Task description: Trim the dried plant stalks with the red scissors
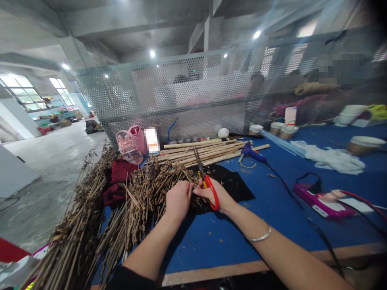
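My left hand [178, 200] is closed on dry brown stalks [142, 193] from a big heap that spills over the table's left end. My right hand [215, 194] grips red-handled scissors [205, 179], blades pointing up and away, and its thumb and forefinger meet the left hand's fingers at a thin stalk. A silver bangle [259, 237] sits on my right wrist. Both hands rest over a black cloth [232, 183] on the blue table [272, 209].
Pale bamboo sticks [208, 151] lie behind the hands, with a blue glue gun [252, 154] and its cable. A pink bag [133, 145], red cloth [119, 177], white cloth [329, 157], tape rolls, a pink power strip [317, 199] and a perforated metal screen [187, 88] surround them.
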`<action>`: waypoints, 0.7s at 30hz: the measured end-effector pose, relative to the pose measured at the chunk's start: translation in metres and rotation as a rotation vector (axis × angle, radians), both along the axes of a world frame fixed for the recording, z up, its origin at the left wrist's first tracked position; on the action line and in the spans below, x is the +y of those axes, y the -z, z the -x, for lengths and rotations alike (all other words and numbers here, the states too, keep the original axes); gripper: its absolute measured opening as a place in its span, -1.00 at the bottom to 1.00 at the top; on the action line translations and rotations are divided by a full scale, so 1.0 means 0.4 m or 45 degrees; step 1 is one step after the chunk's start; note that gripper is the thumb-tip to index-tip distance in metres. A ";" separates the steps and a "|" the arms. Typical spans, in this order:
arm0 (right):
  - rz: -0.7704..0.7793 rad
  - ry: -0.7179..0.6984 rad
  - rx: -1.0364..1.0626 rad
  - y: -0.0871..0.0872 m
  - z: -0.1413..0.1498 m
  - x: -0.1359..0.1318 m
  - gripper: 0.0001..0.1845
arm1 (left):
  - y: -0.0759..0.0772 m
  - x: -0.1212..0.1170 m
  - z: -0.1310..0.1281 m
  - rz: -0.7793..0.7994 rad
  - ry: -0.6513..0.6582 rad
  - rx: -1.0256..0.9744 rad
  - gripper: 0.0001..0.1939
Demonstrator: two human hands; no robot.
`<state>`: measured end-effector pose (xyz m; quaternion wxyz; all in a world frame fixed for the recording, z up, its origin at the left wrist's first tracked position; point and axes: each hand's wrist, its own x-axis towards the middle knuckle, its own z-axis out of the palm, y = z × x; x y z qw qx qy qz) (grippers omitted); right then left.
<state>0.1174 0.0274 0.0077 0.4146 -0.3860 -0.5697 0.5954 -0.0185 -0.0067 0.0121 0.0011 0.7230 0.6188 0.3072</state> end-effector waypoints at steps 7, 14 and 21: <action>0.084 0.039 0.107 -0.004 -0.014 0.014 -0.61 | 0.019 0.020 0.014 -0.011 -0.034 -0.541 -0.70; -0.087 -0.107 -0.121 -0.030 -0.040 0.018 -0.69 | 0.032 0.042 0.027 0.080 -0.071 -1.131 -0.51; -0.236 -0.349 -0.338 -0.023 -0.042 0.013 -0.78 | 0.003 0.033 0.016 0.211 0.126 -1.568 -0.32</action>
